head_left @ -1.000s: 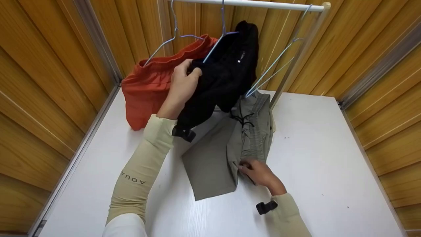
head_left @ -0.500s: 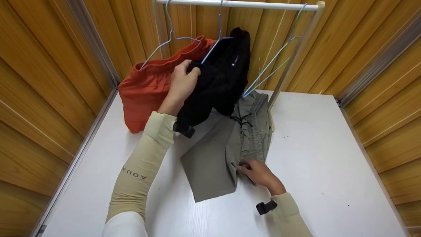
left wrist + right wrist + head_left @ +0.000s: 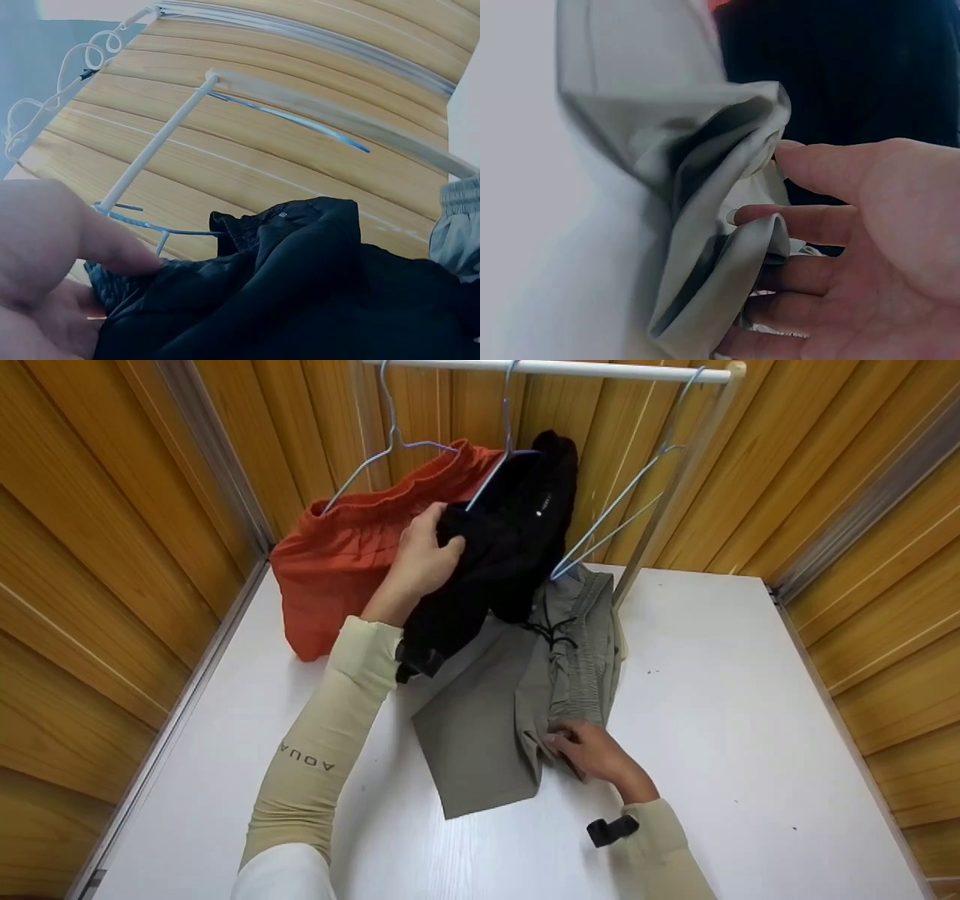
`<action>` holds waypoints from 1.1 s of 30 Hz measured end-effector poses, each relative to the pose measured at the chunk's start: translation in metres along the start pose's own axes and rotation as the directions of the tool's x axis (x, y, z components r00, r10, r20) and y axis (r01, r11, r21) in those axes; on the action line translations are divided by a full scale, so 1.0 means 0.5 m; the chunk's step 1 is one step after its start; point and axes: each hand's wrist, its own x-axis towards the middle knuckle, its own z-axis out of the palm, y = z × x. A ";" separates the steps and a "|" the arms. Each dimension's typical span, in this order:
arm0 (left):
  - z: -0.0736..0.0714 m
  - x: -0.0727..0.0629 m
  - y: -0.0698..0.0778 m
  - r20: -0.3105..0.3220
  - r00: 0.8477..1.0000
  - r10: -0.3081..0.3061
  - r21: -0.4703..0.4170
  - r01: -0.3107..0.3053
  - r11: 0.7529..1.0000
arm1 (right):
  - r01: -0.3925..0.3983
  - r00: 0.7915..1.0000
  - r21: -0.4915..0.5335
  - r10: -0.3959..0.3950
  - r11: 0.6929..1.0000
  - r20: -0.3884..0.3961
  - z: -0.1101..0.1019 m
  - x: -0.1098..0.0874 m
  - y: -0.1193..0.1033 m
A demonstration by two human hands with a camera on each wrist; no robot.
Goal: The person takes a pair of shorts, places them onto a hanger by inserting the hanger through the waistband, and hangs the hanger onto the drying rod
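My left hand point(image 3: 427, 556) pinches the near end of the waistband of the black shorts point(image 3: 499, 547). A blue wire hanger point(image 3: 489, 476) reaches into that waistband from above. In the left wrist view the black shorts point(image 3: 300, 285) fall in folds beside my left hand point(image 3: 52, 262). Lower on the right, my right hand point(image 3: 596, 754) loosely holds the near end of the grey-green shorts point(image 3: 480, 742), whose legs spread over the white table. The right wrist view has my right thumb and fingers point(image 3: 810, 161) at folds of the grey-green cloth point(image 3: 705, 202), with some fingertips hidden behind it.
Red-orange shorts point(image 3: 330, 577) hang on another hanger point(image 3: 367, 461) at the left. A white rail point(image 3: 577, 369) crosses the top, with a post point(image 3: 675, 495) at its right end. The white table point(image 3: 720, 720) lies between wood-panelled walls point(image 3: 82, 585).
My left hand has shifted slightly down and right at the black waistband. The black shorts' far end sits a little lower. My right hand has stayed almost still on the grey-green shorts.
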 end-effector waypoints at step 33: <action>0.074 -0.093 -0.043 -0.457 0.791 0.406 0.167 -0.373 0.913 | -0.204 0.938 0.281 0.269 0.938 -0.218 -0.055 0.005 0.045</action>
